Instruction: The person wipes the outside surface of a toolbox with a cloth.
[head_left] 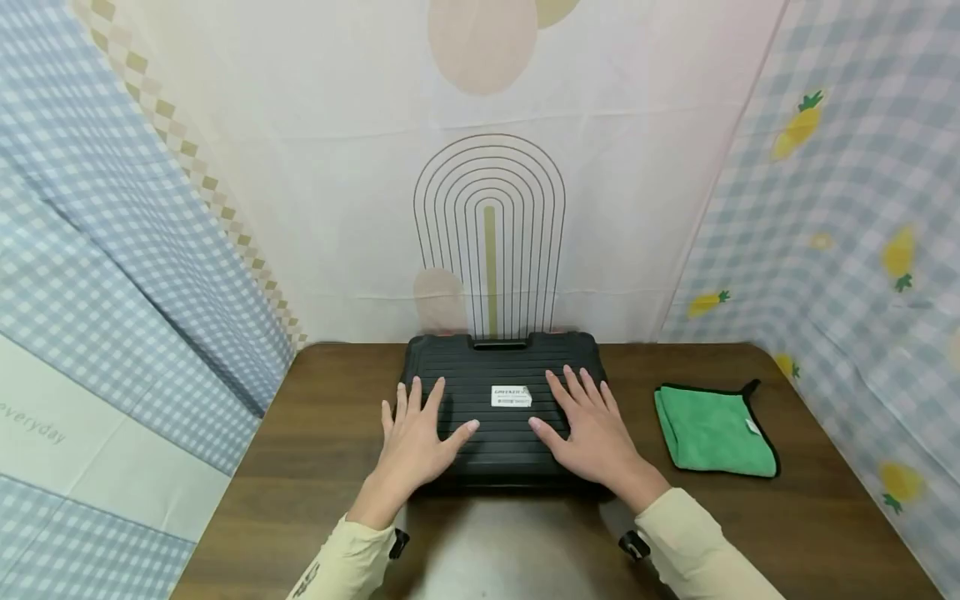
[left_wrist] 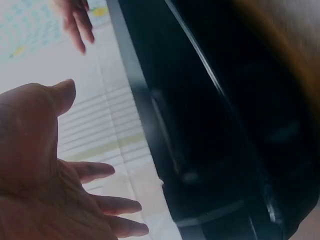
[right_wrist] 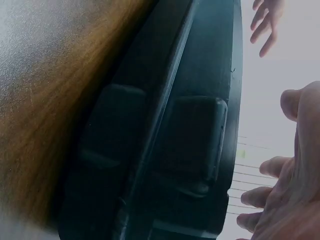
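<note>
A black ridged plastic case (head_left: 480, 446) lies closed on the table, its handle (head_left: 500, 343) toward the wall and a white label (head_left: 511, 397) on its lid. Over the lid's left part, my left hand (head_left: 414, 446) has its fingers spread and holds nothing. Spread the same way, my right hand (head_left: 592, 433) is over the right part. Both wrist views show the case's side (left_wrist: 200, 100) with a gap between lid and palm, so the hands appear raised above it. What is inside the case is hidden.
Right of the case lies a folded green cloth (head_left: 716, 429) with black edging and a loop. The brown wooden table (head_left: 300, 467) meets a patterned cloth backdrop (head_left: 337, 208) at the back. Checked curtains (head_left: 847, 250) hang at both sides.
</note>
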